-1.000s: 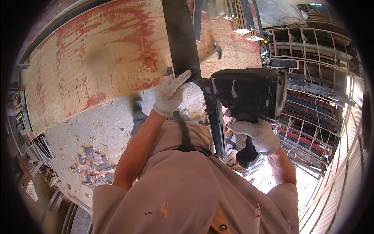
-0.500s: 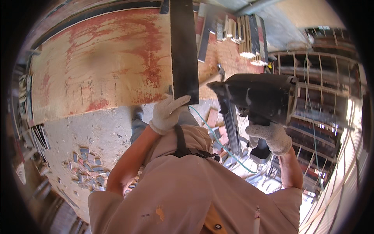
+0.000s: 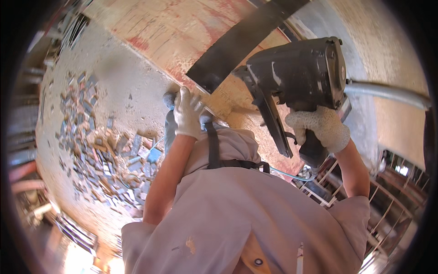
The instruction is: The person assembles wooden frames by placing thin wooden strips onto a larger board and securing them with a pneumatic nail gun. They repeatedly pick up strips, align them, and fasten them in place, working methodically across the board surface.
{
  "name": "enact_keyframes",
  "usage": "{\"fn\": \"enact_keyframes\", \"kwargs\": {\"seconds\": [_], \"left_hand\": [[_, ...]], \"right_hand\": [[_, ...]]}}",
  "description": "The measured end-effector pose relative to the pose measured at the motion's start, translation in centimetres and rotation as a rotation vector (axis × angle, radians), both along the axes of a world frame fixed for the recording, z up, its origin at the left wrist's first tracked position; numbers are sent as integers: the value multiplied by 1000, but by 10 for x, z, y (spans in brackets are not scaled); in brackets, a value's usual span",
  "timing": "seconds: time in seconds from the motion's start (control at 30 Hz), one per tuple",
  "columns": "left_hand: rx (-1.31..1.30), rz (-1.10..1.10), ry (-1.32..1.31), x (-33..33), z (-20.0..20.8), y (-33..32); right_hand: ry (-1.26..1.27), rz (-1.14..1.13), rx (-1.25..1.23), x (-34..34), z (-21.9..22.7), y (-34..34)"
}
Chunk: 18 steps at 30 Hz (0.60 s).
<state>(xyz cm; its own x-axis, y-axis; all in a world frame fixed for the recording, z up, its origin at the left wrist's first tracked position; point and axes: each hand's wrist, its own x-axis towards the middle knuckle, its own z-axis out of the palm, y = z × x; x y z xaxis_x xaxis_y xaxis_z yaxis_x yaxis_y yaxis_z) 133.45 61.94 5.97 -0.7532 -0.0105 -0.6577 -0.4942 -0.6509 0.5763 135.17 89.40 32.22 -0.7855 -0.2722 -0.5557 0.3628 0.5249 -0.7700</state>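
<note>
My right hand (image 3: 317,128), in a pale knit glove, is wrapped round the handle of a black nail gun (image 3: 299,73). The gun's nose points left and its slanted magazine hangs down beside my waist. My left hand (image 3: 188,114), also gloved, has its fingers stretched out and holds nothing. It is just short of the near end of a long black board (image 3: 237,45). That board lies across a large wooden panel (image 3: 178,27) stained with red, and its end reaches the panel's near edge.
On the floor to the left lies a heap of small wood offcuts (image 3: 98,155). A thin green hose (image 3: 289,175) runs by my right side. A grey pipe (image 3: 388,92) stands out at the right, with metal racks (image 3: 388,201) lower down.
The view has swung round, so the panel and board now run diagonally to the upper right. My left hand has come off the board's end. The nail gun stays in my right hand.
</note>
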Motion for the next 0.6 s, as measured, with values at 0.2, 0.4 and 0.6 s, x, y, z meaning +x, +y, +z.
{"fn": "enact_keyframes", "kwargs": {"seconds": [0.2, 0.4, 0.6], "left_hand": [[890, 121, -205, -5, 23, 50], [950, 383, 76, -30, 1, 81], [838, 618, 11, -45, 7, 91]], "right_hand": [[519, 522, 123, -15, -7, 26], [501, 711, 164, -41, 1, 27], [2, 267, 121, -49, 11, 13]]}}
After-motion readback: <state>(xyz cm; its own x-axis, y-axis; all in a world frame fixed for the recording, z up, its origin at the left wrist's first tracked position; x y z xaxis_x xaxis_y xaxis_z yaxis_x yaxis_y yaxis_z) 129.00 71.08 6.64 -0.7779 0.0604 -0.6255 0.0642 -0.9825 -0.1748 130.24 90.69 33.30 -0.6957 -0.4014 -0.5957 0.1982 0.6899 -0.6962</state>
